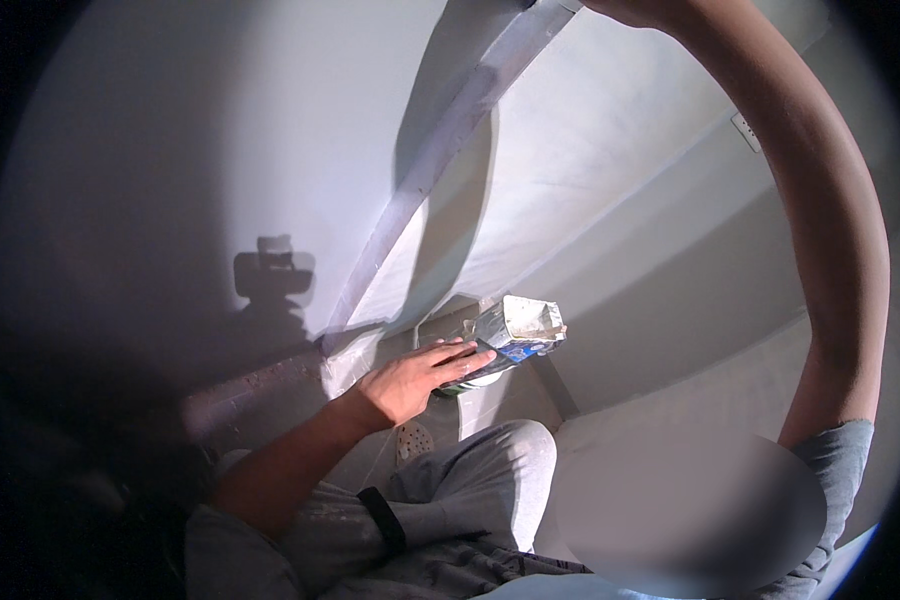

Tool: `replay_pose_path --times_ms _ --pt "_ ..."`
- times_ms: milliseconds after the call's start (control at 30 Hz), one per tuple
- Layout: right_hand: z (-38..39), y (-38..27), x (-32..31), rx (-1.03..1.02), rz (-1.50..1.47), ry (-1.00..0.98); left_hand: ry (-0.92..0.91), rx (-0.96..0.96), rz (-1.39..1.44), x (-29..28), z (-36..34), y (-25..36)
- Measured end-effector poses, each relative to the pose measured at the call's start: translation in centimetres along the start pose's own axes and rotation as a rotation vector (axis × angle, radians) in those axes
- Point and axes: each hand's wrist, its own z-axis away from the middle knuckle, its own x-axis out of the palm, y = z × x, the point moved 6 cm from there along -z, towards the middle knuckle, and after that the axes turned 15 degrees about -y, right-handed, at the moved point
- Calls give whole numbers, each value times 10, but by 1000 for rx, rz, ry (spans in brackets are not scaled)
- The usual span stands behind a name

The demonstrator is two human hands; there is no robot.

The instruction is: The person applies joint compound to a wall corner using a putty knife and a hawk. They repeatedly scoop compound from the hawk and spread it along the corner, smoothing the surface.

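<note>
Left hand (410,385) grips carton (516,335), fingers stretched along side; knee (523,455) below, right of hand. Right hand (625,8) mostly cut off, far above; grip unclear.

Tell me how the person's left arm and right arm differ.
The left arm reaches low; the right arm arches high. The left hand is in view, touching a box-shaped container with a pale rim; the right hand is mostly cut off by the picture's top edge. Both arms are bare beyond grey sleeves.
</note>
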Motion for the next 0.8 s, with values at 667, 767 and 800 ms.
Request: replay_pose_path --times_ms 667,767,800 --pt "38 -11 -24 -12 -194 236 -28 4 82 9 0 -6" --pt "24 -20 -23 5 -125 125 -31 -13 79 10 0 -10" --pt "23 -21 -21 1 -123 154 -34 -16 76 11 -1 -10"
